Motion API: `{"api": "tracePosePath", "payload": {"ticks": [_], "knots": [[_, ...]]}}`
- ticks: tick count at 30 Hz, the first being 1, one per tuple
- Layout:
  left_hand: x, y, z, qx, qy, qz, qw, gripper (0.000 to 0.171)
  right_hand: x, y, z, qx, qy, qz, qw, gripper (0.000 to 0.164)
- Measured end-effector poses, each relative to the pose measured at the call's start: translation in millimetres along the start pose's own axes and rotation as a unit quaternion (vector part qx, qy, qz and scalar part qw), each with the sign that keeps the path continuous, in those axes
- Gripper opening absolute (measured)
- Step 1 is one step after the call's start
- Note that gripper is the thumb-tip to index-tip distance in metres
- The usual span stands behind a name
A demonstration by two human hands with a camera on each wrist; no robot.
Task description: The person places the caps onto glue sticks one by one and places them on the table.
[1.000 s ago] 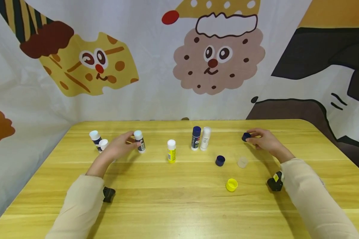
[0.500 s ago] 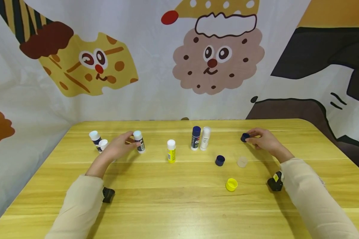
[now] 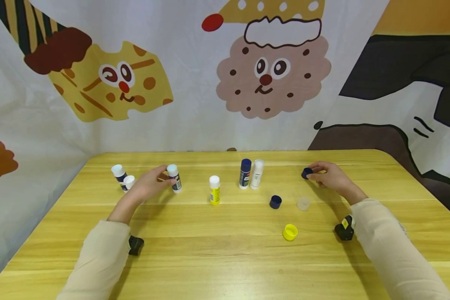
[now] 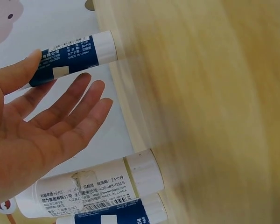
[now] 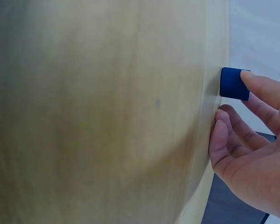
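In the head view, my left hand (image 3: 149,185) pinches an upright glue stick (image 3: 176,184) with a pale top and a navy label. The left wrist view has my thumb on that glue stick (image 4: 77,58), its white base at the tabletop, while the other fingers spread loosely below. At the right, my right hand (image 3: 333,178) holds a small dark blue cap (image 3: 305,173) between thumb and finger. Seen from the right wrist, the cap (image 5: 232,84) is right at the table surface, and the remaining fingers curl beside it.
Partly behind my left wrist stand a navy-labelled glue stick (image 3: 119,177) and a white one (image 3: 129,181). Mid-table are a yellow glue stick (image 3: 215,193), a navy one (image 3: 244,175) and a white one (image 3: 256,177). A navy cap (image 3: 275,202), translucent cap (image 3: 303,203) and yellow cap (image 3: 290,232) lie nearer.
The dark blue cap in my right hand has shifted very slightly left. My left hand keeps its hold on the glue stick in the same place.
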State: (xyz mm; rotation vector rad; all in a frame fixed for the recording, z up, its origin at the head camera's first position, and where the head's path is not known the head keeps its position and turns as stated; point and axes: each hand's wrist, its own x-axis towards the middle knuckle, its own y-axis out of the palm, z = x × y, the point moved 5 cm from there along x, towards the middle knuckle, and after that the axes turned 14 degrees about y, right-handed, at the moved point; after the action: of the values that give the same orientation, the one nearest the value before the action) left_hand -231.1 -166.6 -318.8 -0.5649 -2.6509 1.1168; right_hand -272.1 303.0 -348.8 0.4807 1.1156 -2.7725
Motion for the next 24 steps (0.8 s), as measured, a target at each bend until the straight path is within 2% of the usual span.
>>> {"api": "tracePosePath", "payload": {"ticks": [13,24], "knots": [[-2.8,-1.5,-3.9,-0.004,0.013,-0.008,0.9999,0.04,-5.1,0.5,2.5,-0.001,-0.01,-0.003,1.0,0.043],[-7.2,-2.8,-5.9,-0.001,0.022,-0.024,0.9995,0.031,-7.9,-1.1,1.1,-0.002,-0.015,0.0,1.0,0.045]]}}
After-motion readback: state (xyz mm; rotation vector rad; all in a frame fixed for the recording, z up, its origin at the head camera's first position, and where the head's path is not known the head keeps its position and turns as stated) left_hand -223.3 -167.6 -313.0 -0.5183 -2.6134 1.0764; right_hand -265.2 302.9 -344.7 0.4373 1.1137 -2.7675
